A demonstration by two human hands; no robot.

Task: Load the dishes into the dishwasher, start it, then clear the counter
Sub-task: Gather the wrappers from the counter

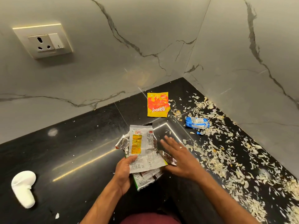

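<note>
My left hand (125, 172) grips a bunch of empty snack wrappers (144, 151), silver and white with a yellow panel, above the black counter (72, 151). My right hand (178, 156) hovers flat with straight fingers just right of the bunch, its palm near a crumpled foil piece. A yellow and red snack packet (157, 105) lies flat near the corner. A crumpled blue wrapper (197, 123) lies to its right.
Pale peel scraps (218, 152) are strewn along the counter's right side up to the marble wall. A white moulded object (24, 188) lies at the left front. A wall socket (43, 41) sits on the marble backsplash.
</note>
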